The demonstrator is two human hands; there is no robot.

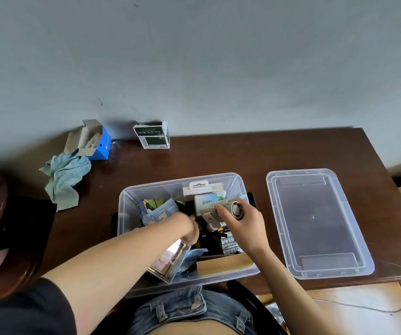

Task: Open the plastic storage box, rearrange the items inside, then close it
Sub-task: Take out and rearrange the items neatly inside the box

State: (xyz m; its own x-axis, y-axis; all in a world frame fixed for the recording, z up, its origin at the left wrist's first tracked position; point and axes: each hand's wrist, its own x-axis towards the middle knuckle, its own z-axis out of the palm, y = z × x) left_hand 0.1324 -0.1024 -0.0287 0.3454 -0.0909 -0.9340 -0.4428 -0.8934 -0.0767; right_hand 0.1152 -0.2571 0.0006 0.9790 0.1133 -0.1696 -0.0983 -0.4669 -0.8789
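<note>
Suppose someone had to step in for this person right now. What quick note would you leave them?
Right hand: grips a small beige fan-like gadget over the open storage box.
Left hand: reaches down among the items in the middle of the box; its fingers are hidden, so I cannot tell whether it holds anything.
Lid: off, lying flat on the table to the right of the box.
Done: box opened.
Left: finish rearranging the items, find a place for the gadget, put the lid back on and close it.
</note>
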